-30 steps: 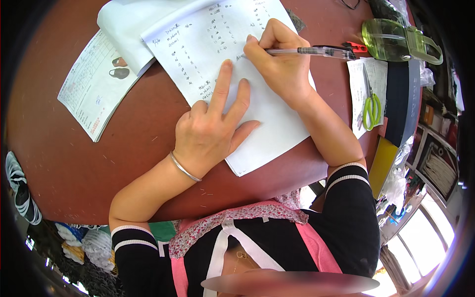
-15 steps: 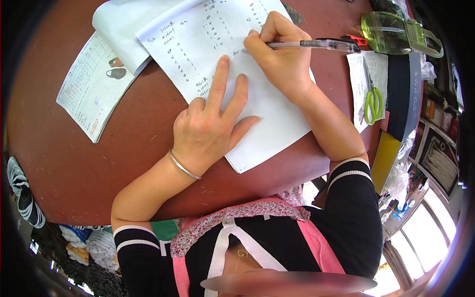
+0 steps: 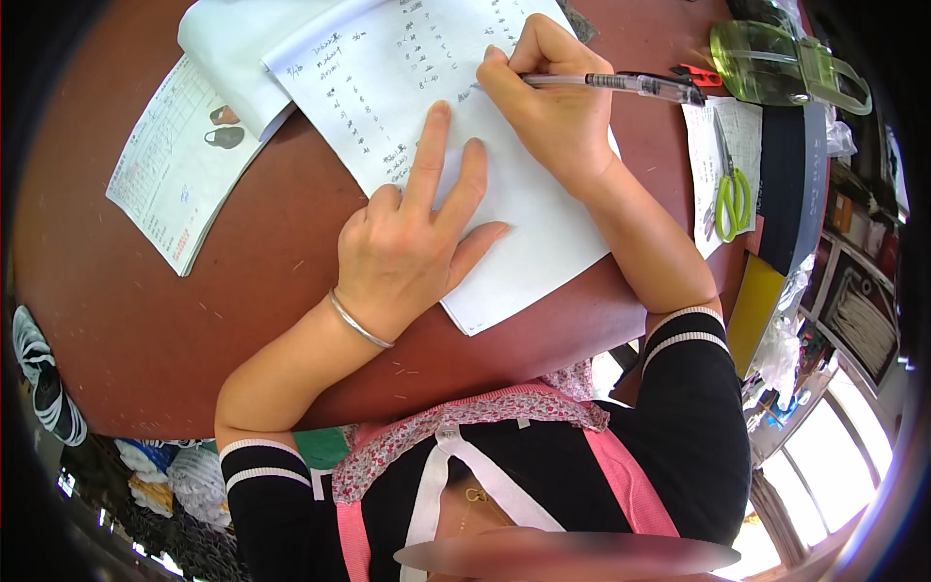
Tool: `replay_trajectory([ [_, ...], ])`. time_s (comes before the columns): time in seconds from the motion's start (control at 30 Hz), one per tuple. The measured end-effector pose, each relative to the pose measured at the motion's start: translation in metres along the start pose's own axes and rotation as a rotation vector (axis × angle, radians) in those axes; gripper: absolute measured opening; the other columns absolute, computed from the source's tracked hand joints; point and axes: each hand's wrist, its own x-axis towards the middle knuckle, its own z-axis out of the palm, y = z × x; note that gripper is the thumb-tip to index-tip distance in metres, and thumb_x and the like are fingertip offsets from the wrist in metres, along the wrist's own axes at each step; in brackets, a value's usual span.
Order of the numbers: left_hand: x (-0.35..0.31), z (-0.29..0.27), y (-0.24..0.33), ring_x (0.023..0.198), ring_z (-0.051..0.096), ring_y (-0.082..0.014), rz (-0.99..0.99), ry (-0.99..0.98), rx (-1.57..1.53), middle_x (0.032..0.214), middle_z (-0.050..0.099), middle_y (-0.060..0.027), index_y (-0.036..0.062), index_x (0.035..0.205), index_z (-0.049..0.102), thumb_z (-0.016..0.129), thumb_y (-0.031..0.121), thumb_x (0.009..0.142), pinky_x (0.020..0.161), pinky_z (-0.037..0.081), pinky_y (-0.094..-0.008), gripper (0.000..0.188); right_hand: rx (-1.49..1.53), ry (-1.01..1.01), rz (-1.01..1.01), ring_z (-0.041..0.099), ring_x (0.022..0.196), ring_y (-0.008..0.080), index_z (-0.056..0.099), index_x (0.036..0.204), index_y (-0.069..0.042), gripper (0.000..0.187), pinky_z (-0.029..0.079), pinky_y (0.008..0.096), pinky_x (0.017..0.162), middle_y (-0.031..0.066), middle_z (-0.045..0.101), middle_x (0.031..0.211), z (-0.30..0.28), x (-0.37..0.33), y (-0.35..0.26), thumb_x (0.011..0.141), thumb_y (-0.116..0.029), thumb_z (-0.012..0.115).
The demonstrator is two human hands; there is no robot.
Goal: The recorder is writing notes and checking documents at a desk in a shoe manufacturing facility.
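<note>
A white pad of paper (image 3: 543,228) lies at a slant on the reddish-brown table, its upper part covered in handwritten columns. My right hand (image 3: 558,112) grips a clear pen with a black cap (image 3: 630,85), its tip at the paper beside the columns. Spread flat on the pad, my left hand (image 3: 412,218) has its index and middle fingers stretched out toward the writing. A silver bangle (image 3: 357,322) circles my left wrist. The pad's turned-back sheets (image 3: 228,58) curl over at the upper left.
A stack of printed forms (image 3: 184,175) with shoe pictures lies left of the pad. On the right are green-handled scissors (image 3: 732,204) on papers, a green transparent bottle (image 3: 761,63), a red object (image 3: 696,74) and a dark box (image 3: 781,184). A striped shoe (image 3: 47,378) sits at the far left edge.
The pen tip has moved slightly across the paper, with a little more ink showing at it. My left hand stays in place on the pad.
</note>
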Motion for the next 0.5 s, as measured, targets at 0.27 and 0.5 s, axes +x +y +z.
replay_trajectory([
  [0.27,-0.0001,0.0008,-0.0007,0.051,0.051,-0.0159,0.005,0.014,-0.006,0.151,0.055,-0.0148,0.0131,0.13,0.068,0.075,0.05,0.086,0.048,0.049,-0.0249,0.058,0.003,-0.005,-0.033,0.037,0.054,0.0071,0.041,0.067,-0.007,0.035,0.034,0.0285,0.049,-0.0018,0.042,0.057,-0.0018,0.0002,0.0001,0.085,-0.004,0.07],
  [0.5,0.0,0.0009,-0.0015,0.051,0.051,-0.0154,0.004,0.012,0.005,0.152,0.055,-0.0147,0.0133,0.13,0.067,0.075,0.05,0.087,0.048,0.048,-0.0246,0.058,-0.01,-0.005,-0.033,0.034,0.053,0.0068,0.04,0.067,-0.007,0.035,0.032,0.0284,0.048,-0.0023,0.039,0.055,-0.0006,0.0004,0.0011,0.084,-0.003,0.07],
])
